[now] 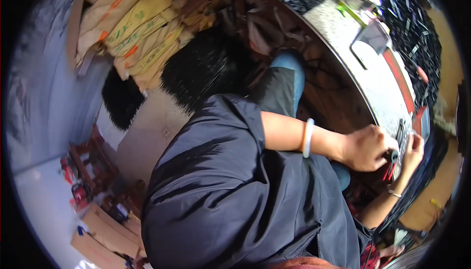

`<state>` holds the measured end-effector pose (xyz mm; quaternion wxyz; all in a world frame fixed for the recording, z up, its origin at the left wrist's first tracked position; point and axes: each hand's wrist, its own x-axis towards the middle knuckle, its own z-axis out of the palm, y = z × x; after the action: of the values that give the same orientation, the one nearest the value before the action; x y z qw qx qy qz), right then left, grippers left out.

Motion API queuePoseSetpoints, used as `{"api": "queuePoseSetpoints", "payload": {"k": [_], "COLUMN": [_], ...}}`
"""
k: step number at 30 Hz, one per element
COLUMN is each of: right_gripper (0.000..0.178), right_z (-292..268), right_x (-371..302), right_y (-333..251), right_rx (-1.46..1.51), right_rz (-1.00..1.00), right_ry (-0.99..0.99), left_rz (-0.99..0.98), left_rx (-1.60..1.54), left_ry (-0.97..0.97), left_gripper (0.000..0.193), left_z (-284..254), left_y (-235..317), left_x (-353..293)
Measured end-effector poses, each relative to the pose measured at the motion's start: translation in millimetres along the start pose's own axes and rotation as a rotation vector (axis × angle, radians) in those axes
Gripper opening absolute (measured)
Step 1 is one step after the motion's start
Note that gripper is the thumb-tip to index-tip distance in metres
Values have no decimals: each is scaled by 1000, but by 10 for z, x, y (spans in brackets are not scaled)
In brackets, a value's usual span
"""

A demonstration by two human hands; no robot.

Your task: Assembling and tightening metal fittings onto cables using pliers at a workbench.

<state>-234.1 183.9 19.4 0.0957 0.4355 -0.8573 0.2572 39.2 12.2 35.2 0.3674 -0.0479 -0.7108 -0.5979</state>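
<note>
My left hand (368, 147), with a pale bangle at the wrist, is closed in a fist at the table's edge. A dark, round-ended piece (393, 155) shows at its fingers, and thin red strands (389, 172) hang below it. Close beside it is my right hand (414, 155), with a thin bracelet at the wrist and its fingers pinched together. What those fingers hold is too small to make out. Between and just beyond the hands lies a slim dark tool or bundle (401, 130), its kind unclear.
The pale table (360, 75) curves along the right. A dark flat device (374, 37), a red strip (398, 80) and a heap of short black pieces (409, 19) lie on it. Long black strands (426, 176) run beyond my right hand. Yellowish sacks (142, 28) and black bristly bundles (208, 68) are at the left.
</note>
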Motion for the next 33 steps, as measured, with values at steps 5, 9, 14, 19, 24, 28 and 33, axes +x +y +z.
{"api": "queuePoseSetpoints", "payload": {"k": [5,9,14,19,24,28,33], "right_gripper": [26,17,18,13,19,44,35], "right_z": [115,200,212,194,-288,-650,-752], "right_x": [-597,-610,-699,-865,-1025,-869,-806], "right_y": [-567,-531,-549,-540,-1056,-1733,-1864], "right_rx": [-524,-445,-582,-234,867,-46,-298], "right_rz": [-24,92,113,58,321,-174,-249], "right_ry": [-28,42,27,200,-144,-18,108], "left_rz": [-6,-64,-97,-153,-163,-194,-203], "left_rx": [43,63,77,1,-14,-9,46], "left_ry": [-42,-90,-59,-20,19,71,98], "left_gripper": [23,16,20,23,25,25,26], "left_z": [-153,-158,-85,-33,-60,-50,-24], "left_y": [-52,6,76,34,-8,-55,-109], "left_x": [125,216,313,360,417,447,509]}}
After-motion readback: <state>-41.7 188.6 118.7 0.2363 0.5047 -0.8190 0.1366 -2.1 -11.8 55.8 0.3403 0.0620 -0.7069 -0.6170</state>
